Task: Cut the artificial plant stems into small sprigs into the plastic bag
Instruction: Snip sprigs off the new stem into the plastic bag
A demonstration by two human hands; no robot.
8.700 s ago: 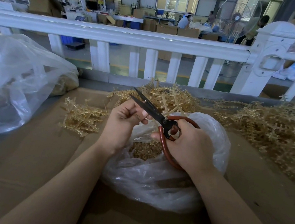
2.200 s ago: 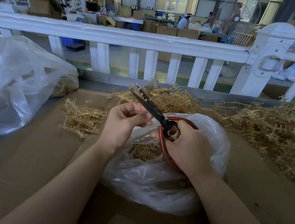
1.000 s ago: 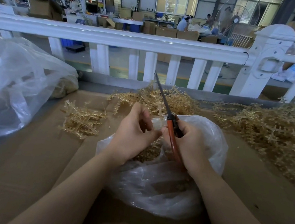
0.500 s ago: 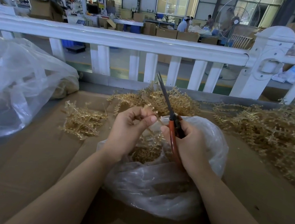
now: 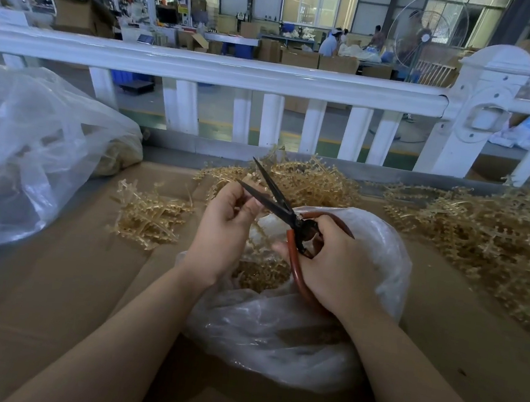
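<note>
Two open scissors (image 5: 274, 198) blades — beside left hand (image 5: 225, 229), above plastic bag (image 5: 274, 329)

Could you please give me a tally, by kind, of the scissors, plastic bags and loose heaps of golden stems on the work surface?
Scissors: 1
Plastic bags: 2, a small bag under the hands, a large bag at left
Stem heaps: 3, left heap, middle heap, right heap
Total: 6

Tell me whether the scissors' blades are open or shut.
Open: the scissors in the right hand show two dark blades spread in a V.
</note>
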